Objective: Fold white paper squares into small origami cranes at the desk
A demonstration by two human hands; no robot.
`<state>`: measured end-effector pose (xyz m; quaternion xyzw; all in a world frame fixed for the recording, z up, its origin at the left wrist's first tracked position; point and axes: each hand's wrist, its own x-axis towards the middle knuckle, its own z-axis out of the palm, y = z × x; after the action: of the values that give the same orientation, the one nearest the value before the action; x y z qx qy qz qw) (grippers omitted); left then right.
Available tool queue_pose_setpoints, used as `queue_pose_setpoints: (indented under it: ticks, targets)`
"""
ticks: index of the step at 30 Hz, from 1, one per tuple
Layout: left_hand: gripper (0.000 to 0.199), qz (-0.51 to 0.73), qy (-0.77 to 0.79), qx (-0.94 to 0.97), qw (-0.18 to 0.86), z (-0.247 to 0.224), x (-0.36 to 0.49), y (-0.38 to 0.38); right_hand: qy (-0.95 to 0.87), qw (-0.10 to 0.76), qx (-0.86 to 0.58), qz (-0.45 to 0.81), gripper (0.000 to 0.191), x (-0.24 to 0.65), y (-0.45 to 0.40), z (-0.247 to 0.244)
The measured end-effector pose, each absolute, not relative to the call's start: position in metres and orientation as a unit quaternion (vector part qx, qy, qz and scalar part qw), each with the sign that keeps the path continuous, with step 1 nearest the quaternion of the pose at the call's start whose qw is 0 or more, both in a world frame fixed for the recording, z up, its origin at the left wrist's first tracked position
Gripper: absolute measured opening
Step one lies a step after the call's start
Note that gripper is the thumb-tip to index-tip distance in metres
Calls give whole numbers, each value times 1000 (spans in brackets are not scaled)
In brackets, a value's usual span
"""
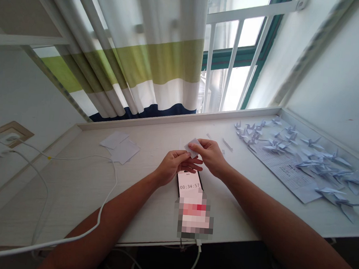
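Observation:
A small folded square of white paper [193, 148] is held up between both hands, above the top end of a phone. My left hand [177, 164] pinches its lower left edge, with the other fingers stretched out beneath. From the right, my right hand [210, 153] grips it with the thumb on top. Below the hands lies the phone [190, 188], its screen reading 00:34:57 and its lower part blurred out. Several loose white paper sheets [125, 150] lie on the desk to the left of my hands.
Many folded paper cranes [278, 146] spread over the right side of the desk [148, 215], some on a printed sheet [303, 183]. Thin paper scraps [227, 144] lie beyond my right hand. A white cable [114, 179] crosses the left side. Behind hangs a striped curtain [160, 62].

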<state>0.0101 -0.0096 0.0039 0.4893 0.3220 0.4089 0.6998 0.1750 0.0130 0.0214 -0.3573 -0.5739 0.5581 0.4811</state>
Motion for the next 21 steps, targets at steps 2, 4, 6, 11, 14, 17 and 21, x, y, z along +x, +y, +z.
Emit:
queue_pose_setpoints:
  ticks: [2,4,6,11,14,17,21]
  targets:
    - [38,407,323,496,696,4,10,-9,-570,486,-358,558,35,175,13,23]
    - [39,406,326,500,692,4,10,-9,-568,489,-358,557,35,175,12,23]
    - [40,407,330,497,692,3,10,-10,-568,490,-360,555,35,174,12,22]
    - [40,411,337,490,691,3,10,-10,-565,496,-366,549,35,172,12,19]
    - [40,410,340,498,684,3,10,-9,-567,500,-373,538,36,171,12,18]
    - [41,406,350,512,671,3,10,-8,-585,494,-386,515,38,170,12,16]
    - [42,425,369,519,643,6,11,-7,-615,528,-391,436,27,171,13,15]
